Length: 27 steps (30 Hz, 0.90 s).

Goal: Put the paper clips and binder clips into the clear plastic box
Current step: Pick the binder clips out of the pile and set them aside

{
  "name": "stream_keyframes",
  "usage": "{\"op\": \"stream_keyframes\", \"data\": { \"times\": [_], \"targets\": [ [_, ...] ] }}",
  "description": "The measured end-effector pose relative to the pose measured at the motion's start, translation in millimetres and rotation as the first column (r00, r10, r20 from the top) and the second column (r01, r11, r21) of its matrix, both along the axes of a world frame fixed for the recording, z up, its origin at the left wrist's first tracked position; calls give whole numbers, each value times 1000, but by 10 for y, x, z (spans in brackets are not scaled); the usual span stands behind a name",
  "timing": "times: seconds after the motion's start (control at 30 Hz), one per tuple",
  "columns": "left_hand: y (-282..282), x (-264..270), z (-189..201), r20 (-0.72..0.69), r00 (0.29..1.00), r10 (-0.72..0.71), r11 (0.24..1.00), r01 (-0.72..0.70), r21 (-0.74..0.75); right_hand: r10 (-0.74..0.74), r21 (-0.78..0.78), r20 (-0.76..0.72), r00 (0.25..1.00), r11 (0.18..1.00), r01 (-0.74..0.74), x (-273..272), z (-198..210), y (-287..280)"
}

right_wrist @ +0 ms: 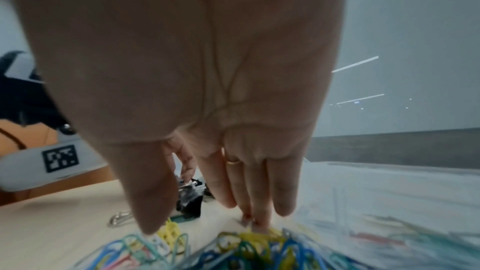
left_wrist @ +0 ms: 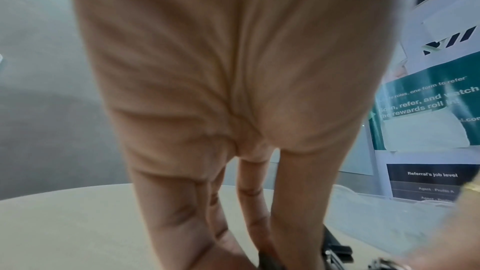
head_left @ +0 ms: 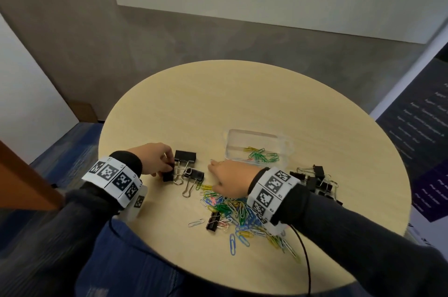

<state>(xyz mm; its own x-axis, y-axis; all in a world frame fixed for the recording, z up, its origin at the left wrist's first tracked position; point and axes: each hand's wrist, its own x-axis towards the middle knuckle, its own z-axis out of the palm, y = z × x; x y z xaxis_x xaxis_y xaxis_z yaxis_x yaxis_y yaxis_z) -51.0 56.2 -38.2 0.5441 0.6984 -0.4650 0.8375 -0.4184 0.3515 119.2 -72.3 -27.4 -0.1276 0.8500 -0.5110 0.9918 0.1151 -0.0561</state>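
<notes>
A heap of coloured paper clips lies at the table's near side. My right hand rests flat on its far edge, fingers straight, and holds nothing; in the right wrist view the fingertips touch the table just beyond the paper clips. My left hand pinches a small black binder clip, next to two larger binder clips. The clear plastic box stands open beyond my right hand, with a few paper clips inside.
More black binder clips are heaped right of my right wrist, and one lies in the paper clip heap. A silver paper clip lies apart. The round table has bare wood beyond the box. A black cable hangs off the near edge.
</notes>
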Motion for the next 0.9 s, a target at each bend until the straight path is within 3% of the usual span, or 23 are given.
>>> {"op": "stream_keyframes", "data": {
  "times": [0.13,0.23,0.33,0.47,0.67,0.77,0.9],
  "targets": [
    [16,-18,35,16,1000,19,1000,-19,-1,43,-39,0,999,998,-43,47,0,-187],
    [-16,-12,103,-26,999,26,998,-24,56,111,21,-61,992,994,-110,17,27,-260],
    [-128,29,232,-95,995,-30,985,45,165,122,91,-135,983,990,-110,-52,12,-250],
    [-517,198,497,-101,978,-182,973,194,125,70,72,-110,991,995,-63,-60,-77,-214],
    [-1239,422,413,-258,839,-478,847,518,115,56,67,-36,998,996,-54,59,7,-309],
    [-1357,496,308,-311,812,-495,813,558,164,14,83,-158,987,997,-1,209,129,-364],
    [-1371,533,225,-317,825,-467,814,542,211,-49,172,-277,960,980,100,359,213,-403]
  ]
}}
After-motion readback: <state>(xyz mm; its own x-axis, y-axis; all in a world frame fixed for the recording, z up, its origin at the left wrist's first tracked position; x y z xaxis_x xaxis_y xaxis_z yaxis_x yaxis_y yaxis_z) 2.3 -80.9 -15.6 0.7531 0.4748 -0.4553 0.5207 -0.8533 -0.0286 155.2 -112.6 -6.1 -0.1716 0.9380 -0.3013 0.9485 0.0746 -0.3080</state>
